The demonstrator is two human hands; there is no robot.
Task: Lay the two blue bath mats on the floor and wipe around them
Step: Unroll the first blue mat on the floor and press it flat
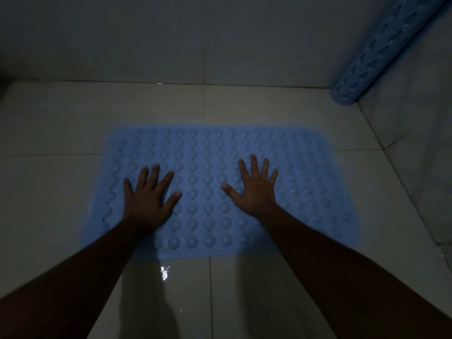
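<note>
A blue bath mat with rows of round bumps and small holes lies flat on the pale tiled floor in the middle of the view. My left hand rests palm down on its left half, fingers spread. On the mat's right half my right hand presses flat in the same way. Neither hand holds anything. A second blue bath mat stands rolled or curved against the wall corner at the upper right, its lower end on the floor.
The floor tiles look wet, with a shiny puddle just in front of the mat. Tiled walls close the space at the back and on the right. The room is dim.
</note>
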